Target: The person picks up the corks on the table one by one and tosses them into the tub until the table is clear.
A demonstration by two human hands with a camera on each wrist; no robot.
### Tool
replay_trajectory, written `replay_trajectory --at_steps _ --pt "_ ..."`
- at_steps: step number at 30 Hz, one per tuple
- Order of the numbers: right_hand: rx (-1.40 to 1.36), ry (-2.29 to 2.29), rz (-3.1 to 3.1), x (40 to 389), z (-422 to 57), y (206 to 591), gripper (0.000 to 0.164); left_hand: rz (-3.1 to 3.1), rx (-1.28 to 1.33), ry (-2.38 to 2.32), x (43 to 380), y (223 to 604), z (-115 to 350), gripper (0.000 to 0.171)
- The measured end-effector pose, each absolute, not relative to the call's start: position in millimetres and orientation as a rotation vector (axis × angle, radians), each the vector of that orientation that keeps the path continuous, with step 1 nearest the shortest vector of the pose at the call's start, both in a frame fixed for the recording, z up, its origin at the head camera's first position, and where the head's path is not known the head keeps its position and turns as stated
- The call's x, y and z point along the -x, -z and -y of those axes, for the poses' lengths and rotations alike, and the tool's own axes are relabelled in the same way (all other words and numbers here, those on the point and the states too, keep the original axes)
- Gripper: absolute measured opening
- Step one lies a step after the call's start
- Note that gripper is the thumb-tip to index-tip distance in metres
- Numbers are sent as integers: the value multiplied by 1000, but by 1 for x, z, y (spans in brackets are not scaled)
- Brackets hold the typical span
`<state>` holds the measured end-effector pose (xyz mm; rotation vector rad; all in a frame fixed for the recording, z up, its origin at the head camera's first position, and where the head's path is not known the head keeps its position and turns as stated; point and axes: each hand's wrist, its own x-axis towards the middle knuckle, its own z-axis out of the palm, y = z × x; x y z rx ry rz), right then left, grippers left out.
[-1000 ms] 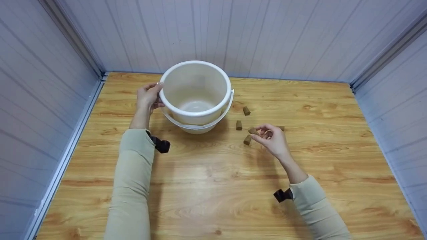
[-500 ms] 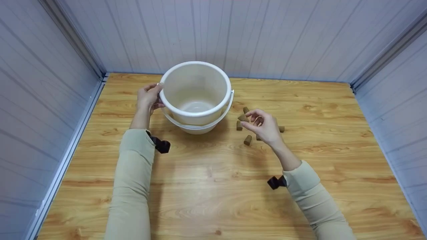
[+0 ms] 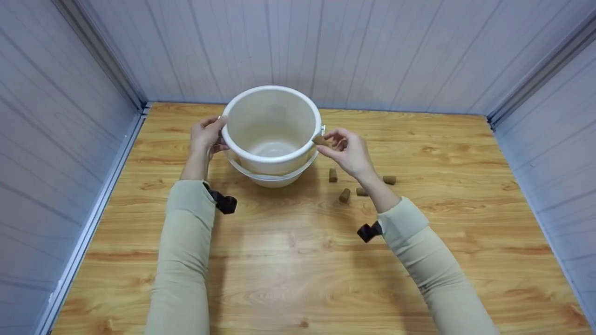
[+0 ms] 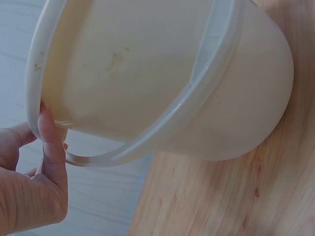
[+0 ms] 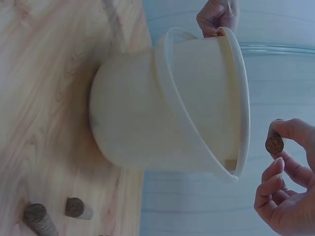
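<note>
A white plastic bucket stands upright near the back wall, its wire-like white handle hanging down at the front. My left hand grips the bucket's left rim; in the left wrist view the thumb lies over the rim and the other fingers are outside. My right hand pinches a brown cork stopper between thumb and fingers, just at the bucket's right rim. In the head view several more corks lie on the wood-grain table to the right of the bucket.
Pale panel walls enclose the wood-grain table at the back and both sides. A black wrist camera mount sits at the right sleeve, another camera mount at the left.
My right hand has carried the cork up and left from the group of corks to the bucket's right rim. The left hand and the bucket have stayed put.
</note>
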<state>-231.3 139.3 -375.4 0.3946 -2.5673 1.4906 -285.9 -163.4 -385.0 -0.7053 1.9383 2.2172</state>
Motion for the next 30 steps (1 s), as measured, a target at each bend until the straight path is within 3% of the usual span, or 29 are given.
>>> replay_trajectory --at_steps 30 --pt "-382 -1324 2662 276 -78 356 26 -1941 715 -2197 286 383 164 41"
